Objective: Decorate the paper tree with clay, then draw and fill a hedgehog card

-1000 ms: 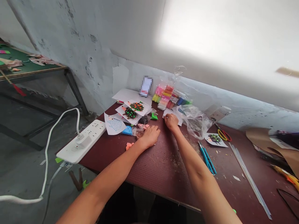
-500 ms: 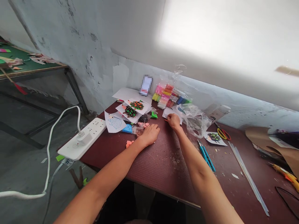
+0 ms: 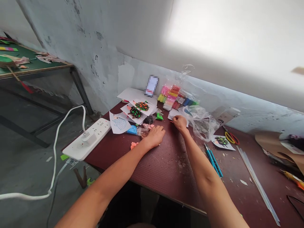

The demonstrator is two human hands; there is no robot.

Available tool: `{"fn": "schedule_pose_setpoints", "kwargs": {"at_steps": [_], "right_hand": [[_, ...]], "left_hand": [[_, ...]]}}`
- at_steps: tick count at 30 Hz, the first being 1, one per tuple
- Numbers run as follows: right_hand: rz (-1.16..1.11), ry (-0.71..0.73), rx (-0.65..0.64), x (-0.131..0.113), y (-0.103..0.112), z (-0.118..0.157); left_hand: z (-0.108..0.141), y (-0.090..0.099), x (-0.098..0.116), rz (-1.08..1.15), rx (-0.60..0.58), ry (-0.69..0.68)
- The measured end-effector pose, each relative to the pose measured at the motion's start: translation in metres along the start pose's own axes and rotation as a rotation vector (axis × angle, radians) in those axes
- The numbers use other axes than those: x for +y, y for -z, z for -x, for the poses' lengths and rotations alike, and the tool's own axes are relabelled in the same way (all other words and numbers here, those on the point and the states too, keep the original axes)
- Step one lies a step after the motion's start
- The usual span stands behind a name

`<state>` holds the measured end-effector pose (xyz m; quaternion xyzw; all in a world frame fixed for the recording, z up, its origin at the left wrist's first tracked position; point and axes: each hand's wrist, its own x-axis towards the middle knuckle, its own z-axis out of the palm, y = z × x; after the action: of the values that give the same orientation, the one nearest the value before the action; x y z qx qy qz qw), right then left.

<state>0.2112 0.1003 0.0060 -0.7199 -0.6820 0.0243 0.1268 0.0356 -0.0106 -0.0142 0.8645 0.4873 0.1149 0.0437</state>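
My left hand (image 3: pixel 155 136) rests low over the dark red table (image 3: pixel 156 171), beside a clear packet of brown clay (image 3: pixel 144 133); what lies under its fingers is hidden. My right hand (image 3: pixel 180 123) is closed at the edge of some white paper sheets (image 3: pixel 174 113), and whatever it pinches is too small to make out. Left of my hands lie cards with hedgehog pictures, one with orange dots (image 3: pixel 142 107), one with green dots (image 3: pixel 135 112) and one drawn in blue (image 3: pixel 120 123). Black clay (image 3: pixel 149 119) and green clay (image 3: pixel 159 116) sit between them and my right hand.
A white power strip (image 3: pixel 87 139) lies at the left edge. Coloured clay packs (image 3: pixel 174 96) and a phone (image 3: pixel 151 85) are at the back. A crumpled plastic bag (image 3: pixel 201 122), scissors (image 3: pixel 231 138), blue cutters (image 3: pixel 213 161) and clear sticks (image 3: pixel 258 185) lie to the right.
The whole view has shifted slightly, so everything appears a little further right. Both hands stay in nearly the same places on the table.
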Motion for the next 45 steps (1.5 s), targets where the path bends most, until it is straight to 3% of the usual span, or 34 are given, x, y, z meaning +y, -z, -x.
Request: {"fn": "schedule_pose_setpoints", "kwargs": {"at_steps": [9,20,27,33,40,45], "right_hand": [[-0.126,-0.012,0.062,0.011,-0.01,-0.008],[-0.216,0.062,0.167,0.025,-0.004,-0.002],[-0.134,0.207,0.274,0.023,0.004,0.015],[-0.007,0.13,0.174,0.021,0.007,0.033],[0.038,0.351,0.252,0.026,0.018,0.061],[0.139,0.307,0.174,0.026,0.019,0.084]], "left_hand": [[0.0,0.003,0.0,-0.009,-0.024,-0.01],[-0.002,0.003,-0.005,-0.07,-0.016,-0.033],[-0.002,0.012,-0.009,-0.107,0.126,0.031],[0.004,0.015,-0.003,-0.085,0.043,0.065],[0.002,0.005,-0.009,0.024,0.039,0.065],[0.002,0.004,-0.013,0.046,0.045,0.057]]}}
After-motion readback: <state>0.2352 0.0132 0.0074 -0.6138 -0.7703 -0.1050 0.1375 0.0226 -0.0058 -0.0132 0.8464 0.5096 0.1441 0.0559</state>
